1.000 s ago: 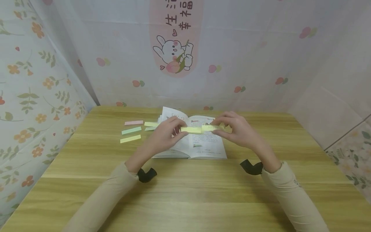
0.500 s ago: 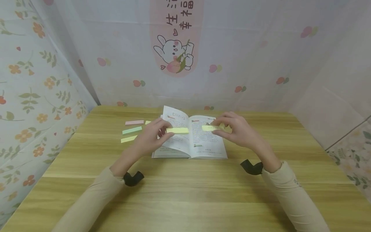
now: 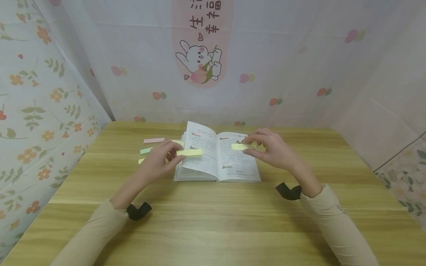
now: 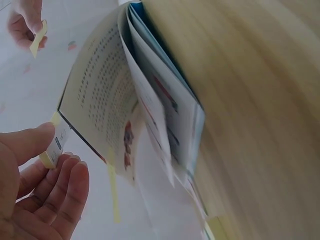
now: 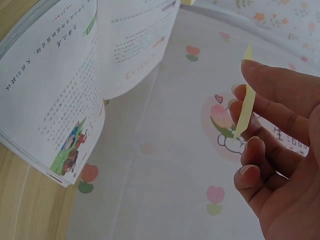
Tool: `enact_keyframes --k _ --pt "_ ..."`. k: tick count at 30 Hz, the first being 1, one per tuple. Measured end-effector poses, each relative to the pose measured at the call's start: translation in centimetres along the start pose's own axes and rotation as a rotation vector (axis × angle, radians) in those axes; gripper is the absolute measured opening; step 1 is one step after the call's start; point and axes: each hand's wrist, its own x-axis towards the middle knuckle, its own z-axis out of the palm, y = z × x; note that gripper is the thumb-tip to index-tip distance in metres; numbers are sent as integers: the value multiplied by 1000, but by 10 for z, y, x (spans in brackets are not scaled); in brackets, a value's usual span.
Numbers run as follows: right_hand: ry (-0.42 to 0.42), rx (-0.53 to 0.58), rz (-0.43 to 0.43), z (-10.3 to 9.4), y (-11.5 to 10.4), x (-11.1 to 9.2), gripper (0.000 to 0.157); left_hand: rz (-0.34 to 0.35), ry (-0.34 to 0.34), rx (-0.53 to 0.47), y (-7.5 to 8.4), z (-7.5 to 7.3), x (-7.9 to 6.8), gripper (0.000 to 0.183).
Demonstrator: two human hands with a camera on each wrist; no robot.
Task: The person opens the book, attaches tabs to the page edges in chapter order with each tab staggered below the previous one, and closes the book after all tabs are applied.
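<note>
My left hand (image 3: 158, 159) pinches a thin yellow sticky note pad (image 3: 189, 152) between thumb and fingers, over the left page of an open book. In the left wrist view the pad (image 4: 56, 142) shows thickness and print on its underside. My right hand (image 3: 274, 149) pinches a single yellow sticky note (image 3: 237, 147) above the right page; small writing shows on it. In the right wrist view that note (image 5: 245, 112) is slightly bent between thumb and fingers. The book (image 3: 239, 164) lies open, its left leaf (image 3: 199, 136) lifted and curved.
Pink (image 3: 154, 140), green (image 3: 145, 150) and yellow (image 3: 141, 161) sticky pads lie left of the book, partly behind my left hand. Another yellow strip (image 3: 179, 142) is at the book's left edge. A yellow strip (image 4: 114, 195) sticks out past a page. Printed cloth (image 3: 266, 55) hangs behind the table.
My left hand has moved left with the yellow pad, away from the note in my right hand, uncovering more of the left page. The right hand has stayed in place.
</note>
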Motion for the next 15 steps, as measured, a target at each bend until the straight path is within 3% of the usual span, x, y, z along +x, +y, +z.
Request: enact_keyframes --k 15 --pt "-19 3 19 0 -3 0 22 31 43 42 -24 -12 -22 21"
